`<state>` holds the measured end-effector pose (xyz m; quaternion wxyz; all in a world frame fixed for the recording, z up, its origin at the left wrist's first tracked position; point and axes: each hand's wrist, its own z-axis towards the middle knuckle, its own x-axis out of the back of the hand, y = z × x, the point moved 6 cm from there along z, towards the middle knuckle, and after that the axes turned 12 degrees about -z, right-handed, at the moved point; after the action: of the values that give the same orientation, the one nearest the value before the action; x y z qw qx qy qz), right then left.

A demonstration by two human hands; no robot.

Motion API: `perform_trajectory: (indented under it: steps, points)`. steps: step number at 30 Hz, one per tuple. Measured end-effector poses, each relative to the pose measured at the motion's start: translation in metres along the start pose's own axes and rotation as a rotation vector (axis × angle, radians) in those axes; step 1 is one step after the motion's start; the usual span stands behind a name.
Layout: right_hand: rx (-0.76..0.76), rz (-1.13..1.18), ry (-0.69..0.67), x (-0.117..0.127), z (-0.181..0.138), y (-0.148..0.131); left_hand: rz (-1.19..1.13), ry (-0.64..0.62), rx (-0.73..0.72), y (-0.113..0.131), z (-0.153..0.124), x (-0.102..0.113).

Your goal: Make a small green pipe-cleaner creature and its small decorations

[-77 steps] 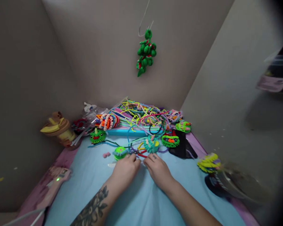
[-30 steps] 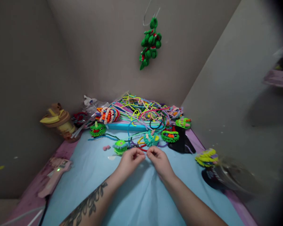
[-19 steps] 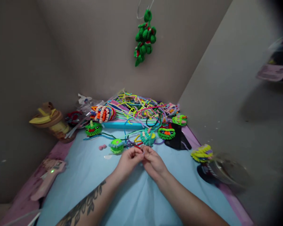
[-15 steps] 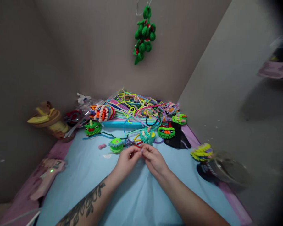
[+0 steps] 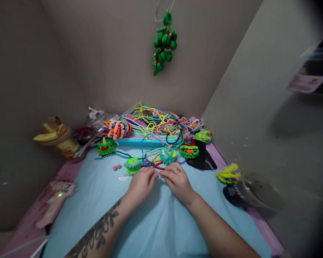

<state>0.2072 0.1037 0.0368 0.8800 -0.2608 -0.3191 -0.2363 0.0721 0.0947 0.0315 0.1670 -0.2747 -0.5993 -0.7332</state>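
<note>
My left hand [image 5: 142,184] and my right hand [image 5: 177,182] meet fingertip to fingertip over the blue cloth, each closed in a pinch. Between them shows a tiny lilac piece [image 5: 159,174], too small to make out its kind. Just beyond the fingers lie red-handled pliers [image 5: 158,167], partly hidden. A green ball-shaped pipe-cleaner piece with a blue ruffle [image 5: 132,166] sits beside my left hand. Behind my right hand is a turquoise pipe-cleaner figure [image 5: 168,155]. Two small pink pieces [image 5: 116,167] lie further left.
A blue tray [image 5: 148,143] heaped with colourful pipe cleaners stands against the back wall. Several fuzzy figures surround it, one green [image 5: 188,151] near a black phone [image 5: 202,157]. A pink glue gun [image 5: 56,205] lies left, a cup [image 5: 64,143] behind it. A clear container [image 5: 261,191] stands right.
My hands have turned over slightly, knuckles now more upward, and their fingertips have drawn a little apart. The red pliers handle behind them shows more clearly. The view has shifted slightly.
</note>
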Motion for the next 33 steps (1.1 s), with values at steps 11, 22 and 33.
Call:
perform_trajectory:
  steps: [11, 22, 33]
  points:
    - [0.016, -0.093, -0.035, 0.001, -0.001, -0.003, -0.04, -0.039, 0.008, 0.007, -0.002, -0.007]
    - [-0.021, -0.162, -0.14, -0.01, 0.001, 0.005, 0.332, -0.019, -0.09, 0.002, -0.005, -0.011]
    - [-0.272, 0.179, -0.115, -0.01, 0.001, 0.012, 0.028, 0.012, -0.071, 0.004, -0.004, -0.006]
